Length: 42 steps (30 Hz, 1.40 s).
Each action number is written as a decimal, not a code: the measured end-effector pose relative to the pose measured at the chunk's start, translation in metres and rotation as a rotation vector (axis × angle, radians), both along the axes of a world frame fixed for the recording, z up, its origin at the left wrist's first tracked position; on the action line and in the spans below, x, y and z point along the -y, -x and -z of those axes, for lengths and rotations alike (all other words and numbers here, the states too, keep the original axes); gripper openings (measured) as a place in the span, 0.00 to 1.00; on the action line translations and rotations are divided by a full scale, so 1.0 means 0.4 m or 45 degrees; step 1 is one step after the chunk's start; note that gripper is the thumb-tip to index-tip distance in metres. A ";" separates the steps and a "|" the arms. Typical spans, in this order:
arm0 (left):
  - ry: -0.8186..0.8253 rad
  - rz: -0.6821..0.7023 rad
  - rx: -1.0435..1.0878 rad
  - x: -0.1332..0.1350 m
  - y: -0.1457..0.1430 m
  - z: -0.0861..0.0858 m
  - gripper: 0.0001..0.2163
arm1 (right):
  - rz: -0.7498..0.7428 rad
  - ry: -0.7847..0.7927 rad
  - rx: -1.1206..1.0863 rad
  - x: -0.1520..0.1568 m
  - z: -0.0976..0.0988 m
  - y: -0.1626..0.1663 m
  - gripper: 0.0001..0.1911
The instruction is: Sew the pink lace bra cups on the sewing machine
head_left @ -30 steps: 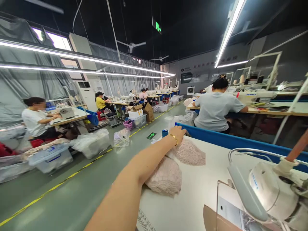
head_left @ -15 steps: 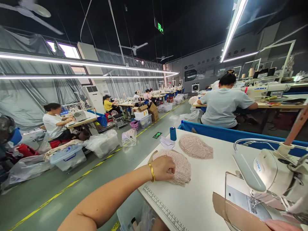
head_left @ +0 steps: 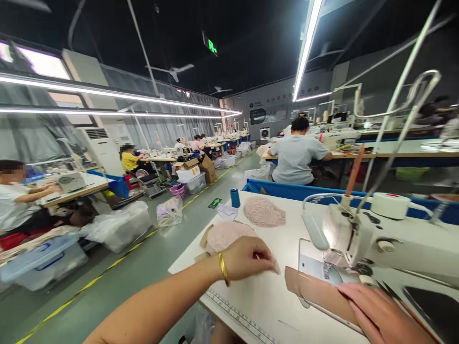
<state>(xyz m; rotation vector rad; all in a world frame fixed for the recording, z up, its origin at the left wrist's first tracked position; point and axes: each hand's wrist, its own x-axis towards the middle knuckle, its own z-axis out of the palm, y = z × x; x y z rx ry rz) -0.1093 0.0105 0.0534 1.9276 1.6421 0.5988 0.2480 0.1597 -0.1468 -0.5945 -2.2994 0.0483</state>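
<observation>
My left hand (head_left: 251, 260), with a gold bangle at the wrist, hovers at the near side of a pale pink cup-shaped piece (head_left: 227, 236) on the white table. Its fingers are pinched together; a small pale bit shows at the tips, too blurred to name. Behind it lies a pink textured lace piece (head_left: 264, 211). My right hand (head_left: 380, 308) lies with fingers stretched flat on the right end of a tan fabric strip (head_left: 317, 291), in front of the sewing machine (head_left: 344, 239). The strip partly covers the metal plate by the needle area.
A blue thread spool (head_left: 234, 198) and folded white paper (head_left: 227, 211) are at the table's far left corner. A printed ruler (head_left: 238, 317) follows the near edge. Blue cloth (head_left: 287, 189) borders the far edge. A co-worker (head_left: 296, 155) sits beyond, back turned.
My view has turned right. My left hand has come off the lace piece towards the machine, fingers now pinched. More of my right hand shows on the tan strip.
</observation>
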 end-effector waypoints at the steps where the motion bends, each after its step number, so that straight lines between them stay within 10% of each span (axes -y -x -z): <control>1: 0.006 0.131 0.100 0.003 -0.036 0.003 0.08 | 0.034 0.017 -0.008 0.025 -0.036 0.009 0.18; 10: -0.065 0.164 -0.216 -0.084 -0.117 0.134 0.17 | -0.165 0.366 0.019 0.146 -0.218 0.076 0.13; 21: 0.166 0.428 0.262 -0.162 -0.221 0.148 0.09 | -0.199 0.975 -0.041 0.163 -0.229 0.083 0.32; 26: 0.252 0.244 0.745 -0.148 -0.204 0.160 0.14 | -0.138 1.393 -0.164 0.159 -0.256 0.090 0.23; 31: 0.473 0.123 0.789 -0.162 -0.218 0.190 0.22 | -0.075 1.369 -0.203 0.153 -0.230 0.089 0.19; 42: 0.105 0.147 0.653 -0.141 -0.248 0.211 0.11 | -0.127 1.549 -0.340 0.168 -0.233 0.082 0.26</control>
